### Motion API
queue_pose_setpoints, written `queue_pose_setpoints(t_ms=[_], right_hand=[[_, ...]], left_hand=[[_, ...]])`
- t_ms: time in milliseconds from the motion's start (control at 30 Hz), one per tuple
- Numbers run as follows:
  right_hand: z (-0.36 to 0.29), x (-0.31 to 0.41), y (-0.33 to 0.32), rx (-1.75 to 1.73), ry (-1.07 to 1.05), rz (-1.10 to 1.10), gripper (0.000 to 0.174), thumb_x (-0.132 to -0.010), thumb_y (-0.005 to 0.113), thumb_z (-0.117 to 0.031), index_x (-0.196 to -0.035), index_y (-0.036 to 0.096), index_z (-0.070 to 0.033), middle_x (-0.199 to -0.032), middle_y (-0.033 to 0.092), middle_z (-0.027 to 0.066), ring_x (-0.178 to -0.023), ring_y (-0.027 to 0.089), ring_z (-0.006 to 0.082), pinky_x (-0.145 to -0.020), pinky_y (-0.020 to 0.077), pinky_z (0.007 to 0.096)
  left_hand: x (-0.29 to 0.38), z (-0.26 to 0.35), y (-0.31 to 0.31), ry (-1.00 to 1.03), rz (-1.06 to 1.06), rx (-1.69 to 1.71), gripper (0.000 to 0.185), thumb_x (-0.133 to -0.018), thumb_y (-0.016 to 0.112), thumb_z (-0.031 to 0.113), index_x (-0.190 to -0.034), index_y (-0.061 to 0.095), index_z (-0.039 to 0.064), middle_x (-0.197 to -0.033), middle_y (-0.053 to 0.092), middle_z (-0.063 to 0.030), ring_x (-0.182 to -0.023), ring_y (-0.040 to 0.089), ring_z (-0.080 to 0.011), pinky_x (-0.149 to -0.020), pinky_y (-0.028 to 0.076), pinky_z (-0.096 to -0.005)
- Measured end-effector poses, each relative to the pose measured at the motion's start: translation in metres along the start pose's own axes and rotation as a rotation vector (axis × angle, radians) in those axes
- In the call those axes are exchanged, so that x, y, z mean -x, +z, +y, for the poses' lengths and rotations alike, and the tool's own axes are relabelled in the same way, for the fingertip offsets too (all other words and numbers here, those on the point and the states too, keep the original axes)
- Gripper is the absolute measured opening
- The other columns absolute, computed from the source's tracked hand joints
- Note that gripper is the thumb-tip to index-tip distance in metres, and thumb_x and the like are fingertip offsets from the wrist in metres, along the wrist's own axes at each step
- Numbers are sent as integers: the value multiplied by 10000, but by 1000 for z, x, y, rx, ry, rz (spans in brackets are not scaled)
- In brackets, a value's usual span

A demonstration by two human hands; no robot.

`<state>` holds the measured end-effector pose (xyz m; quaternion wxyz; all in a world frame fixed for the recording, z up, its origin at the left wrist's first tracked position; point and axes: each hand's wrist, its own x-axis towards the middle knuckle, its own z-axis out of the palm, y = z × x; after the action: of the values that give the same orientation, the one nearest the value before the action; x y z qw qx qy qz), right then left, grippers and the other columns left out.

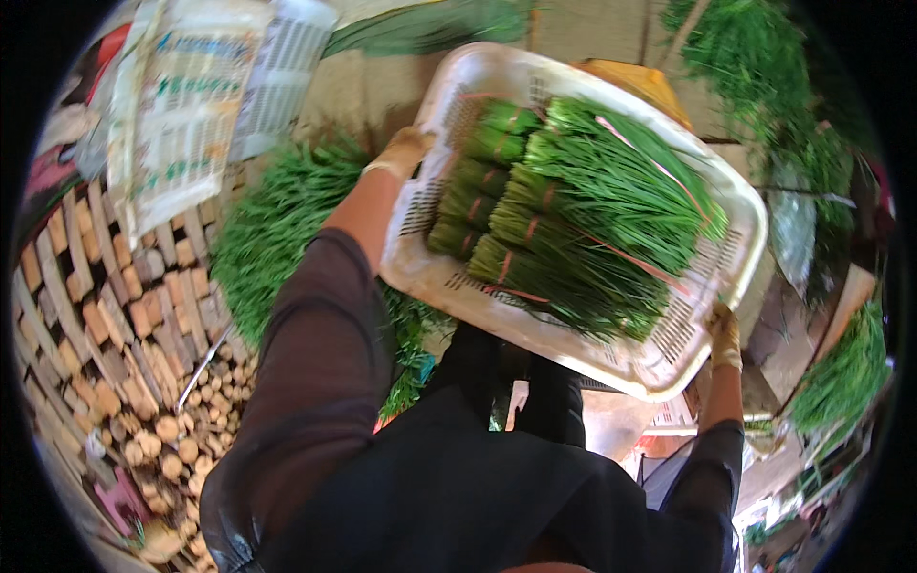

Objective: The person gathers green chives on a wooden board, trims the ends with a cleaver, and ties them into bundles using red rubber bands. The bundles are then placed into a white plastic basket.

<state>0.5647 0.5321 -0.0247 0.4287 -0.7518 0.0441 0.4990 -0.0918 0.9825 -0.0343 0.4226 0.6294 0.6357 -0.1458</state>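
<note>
A white perforated plastic basket (458, 286) is held up before me, tilted in the view. My left hand (402, 152), in a tan glove, grips its left rim near the far corner. My right hand (723, 335), also gloved, holds the near right corner of the rim. Inside lie several tied bundles of long green chive-like leaves (623, 193), bound with pink ties (505, 268). The cut ends of some bundles face left. Shorter-looking dark bundles (458, 215) sit along the basket's left side. My fingers under the rim are partly hidden.
A large heap of loose greens (286, 229) lies left of the basket. Beyond it stand stacked cut firewood (143, 308) and white printed crates or sacks (193, 100). More greens (752, 64) are at the upper right and right edge (845, 372). A yellow item (630, 82) lies behind the basket.
</note>
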Motion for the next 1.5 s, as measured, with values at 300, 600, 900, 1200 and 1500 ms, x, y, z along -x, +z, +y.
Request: queue_pose_setpoints(t_ms=[300,600,900,1200,1500], right_hand=[[11,-34,-37,-40,40,-44,327,-948,504,-398,-1046,630,-113,-818,546,-30,-714,491,125,-666,434,285],[2,-58,-71,129,29,-111,207,-917,540,-324,-873,579,-125,-785,488,-23,-687,449,121,-615,381,265],[26,-104,-120,70,125,40,154,-935,550,-225,-960,638,-101,-832,566,-12,-719,521,141,-672,463,261],[-25,-35,-41,1168,-26,57,443,-885,620,-380,-1010,667,42,-847,678,130,-714,618,292,-644,488,423],[-133,216,341,1498,84,-920,395,-942,550,-439,-1121,636,-98,-762,668,84,-699,648,171,-665,524,283]], left_hand=[[38,35,2,-301,109,422,307,-806,641,312,-691,535,49,-634,513,-75,-681,530,-218,-662,427,-402],[38,21,5,-140,-103,400,387,-800,658,436,-855,617,55,-771,572,-89,-712,492,-218,-650,410,-409],[16,41,35,-116,-99,344,494,-781,683,495,-992,683,48,-866,665,-140,-720,591,-271,-644,461,-433],[51,3,4,491,-226,307,599,-873,597,459,-1309,535,54,-1270,565,-156,-1207,494,-247,-1031,362,-340],[209,-137,93,-75,414,909,495,-895,572,292,-1264,512,-33,-1302,551,-202,-1218,523,-301,-1015,395,-356]])
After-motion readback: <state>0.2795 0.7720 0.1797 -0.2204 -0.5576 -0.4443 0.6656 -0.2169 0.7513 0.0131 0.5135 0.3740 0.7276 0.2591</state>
